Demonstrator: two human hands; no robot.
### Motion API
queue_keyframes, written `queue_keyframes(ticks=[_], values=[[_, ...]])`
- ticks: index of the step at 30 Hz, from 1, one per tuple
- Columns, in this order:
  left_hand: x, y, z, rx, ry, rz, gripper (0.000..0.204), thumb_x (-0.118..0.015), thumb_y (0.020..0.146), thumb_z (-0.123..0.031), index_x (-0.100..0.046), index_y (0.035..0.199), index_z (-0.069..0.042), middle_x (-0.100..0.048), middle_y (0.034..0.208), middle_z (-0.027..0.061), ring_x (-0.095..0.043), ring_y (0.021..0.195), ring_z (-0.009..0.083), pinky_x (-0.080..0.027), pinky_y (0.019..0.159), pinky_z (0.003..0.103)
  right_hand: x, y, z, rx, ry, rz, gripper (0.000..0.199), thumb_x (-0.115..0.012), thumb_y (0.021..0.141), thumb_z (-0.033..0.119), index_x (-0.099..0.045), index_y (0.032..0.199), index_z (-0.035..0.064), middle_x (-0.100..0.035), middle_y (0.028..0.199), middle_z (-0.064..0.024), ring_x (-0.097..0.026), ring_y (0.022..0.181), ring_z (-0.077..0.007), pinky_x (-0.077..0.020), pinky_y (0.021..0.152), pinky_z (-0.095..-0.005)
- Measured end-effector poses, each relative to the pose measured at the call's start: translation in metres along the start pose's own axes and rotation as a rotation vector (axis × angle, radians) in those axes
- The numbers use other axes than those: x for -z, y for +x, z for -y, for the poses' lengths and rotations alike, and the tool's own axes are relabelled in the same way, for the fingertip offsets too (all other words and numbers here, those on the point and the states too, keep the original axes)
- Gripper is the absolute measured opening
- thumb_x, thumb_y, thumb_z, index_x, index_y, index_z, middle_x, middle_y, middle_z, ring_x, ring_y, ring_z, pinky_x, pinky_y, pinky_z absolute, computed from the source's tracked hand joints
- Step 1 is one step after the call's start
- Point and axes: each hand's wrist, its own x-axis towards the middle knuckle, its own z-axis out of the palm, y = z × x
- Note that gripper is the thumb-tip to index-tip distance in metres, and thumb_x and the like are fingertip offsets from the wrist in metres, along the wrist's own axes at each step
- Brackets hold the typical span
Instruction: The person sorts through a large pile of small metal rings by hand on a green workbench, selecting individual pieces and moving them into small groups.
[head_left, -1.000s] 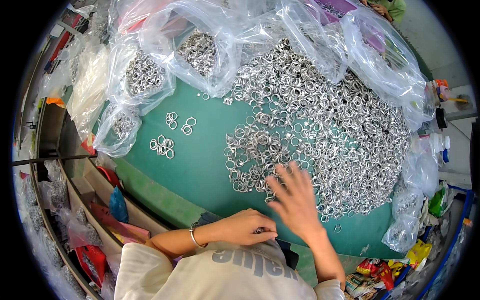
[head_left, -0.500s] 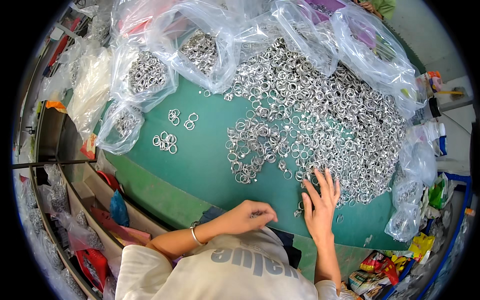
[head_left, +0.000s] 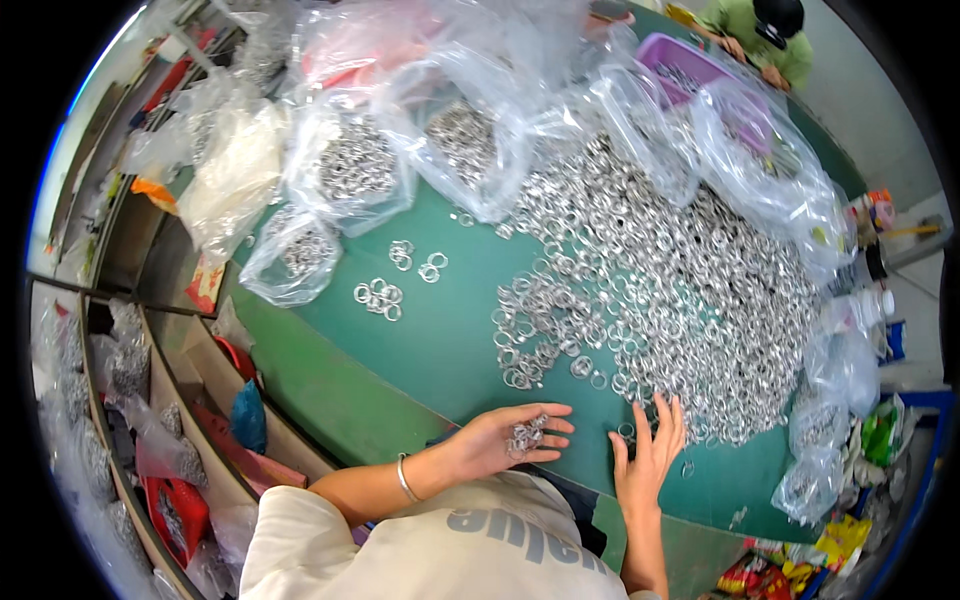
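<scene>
A big heap of silver metal rings [head_left: 680, 290] covers the right half of the green table [head_left: 440, 350]. My left hand [head_left: 505, 440] lies palm up at the table's near edge, cupping a small bunch of rings [head_left: 525, 436]. My right hand [head_left: 650, 455] rests flat with fingers spread on the table beside it, fingertips touching the loose rings at the near edge of the heap. A bracelet [head_left: 404, 478] circles my left wrist.
Clear plastic bags of rings [head_left: 350, 170] crowd the far left of the table; small ring clusters [head_left: 380, 297] lie loose on the green. More bags [head_left: 830, 400] sit at the right edge. Another person [head_left: 760, 35] works at a purple tray [head_left: 690, 70]. Shelves [head_left: 130, 380] stand at left.
My right hand has pulled back from the heap to the near edge of the table. My left hand has turned palm up with rings showing in it.
</scene>
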Motion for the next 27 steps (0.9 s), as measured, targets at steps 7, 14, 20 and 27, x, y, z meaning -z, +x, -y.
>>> queue_keyframes(ticks=[7,14,20,27], values=[[0.025,-0.003,-0.009,-0.096,-0.226,-0.104,0.022,-0.045,0.096,-0.02,-0.057,0.099,-0.001,-0.055,0.078,0.0054,-0.04,0.055,0.0103,-0.034,0.046,0.023,-0.012,-0.004,0.015,0.069,0.109,-0.089,0.025,-0.066,0.08,0.003,-0.064,0.105,0.0008,-0.053,0.121,-0.0177,-0.046,0.119,-0.0403,-0.0337,0.099,-0.052],[0.016,-0.012,-0.021,-0.302,-0.194,-0.199,0.034,-0.045,0.097,-0.02,-0.056,0.12,0.002,-0.061,0.102,0.0103,-0.06,0.097,0.0217,-0.052,0.087,0.034,-0.016,-0.009,0.025,0.131,0.19,-0.07,0.018,-0.062,0.079,-0.002,-0.066,0.096,-0.0004,-0.055,0.117,-0.0184,-0.049,0.114,-0.0395,-0.0376,0.095,-0.0481],[0.021,-0.01,-0.025,-0.212,-0.262,-0.118,0.034,-0.045,0.097,-0.018,-0.055,0.12,0.004,-0.058,0.108,0.0122,-0.059,0.099,0.023,-0.052,0.09,0.035,-0.025,-0.012,0.031,0.121,0.225,-0.055,0.018,-0.062,0.079,0.0,-0.066,0.097,0.0008,-0.054,0.116,-0.0191,-0.049,0.115,-0.0397,-0.0377,0.096,-0.0488],[-0.003,0.032,-0.178,-0.845,-0.224,0.117,0.041,-0.049,0.096,-0.022,-0.035,0.128,0.0,-0.048,0.115,0.0211,-0.052,0.109,0.0366,-0.045,0.1,0.051,-0.029,-0.017,0.036,0.141,0.241,-0.029,0.018,-0.063,0.08,0.0,-0.067,0.097,0.0015,-0.055,0.116,-0.017,-0.049,0.114,-0.0391,-0.0379,0.095,-0.0486]])
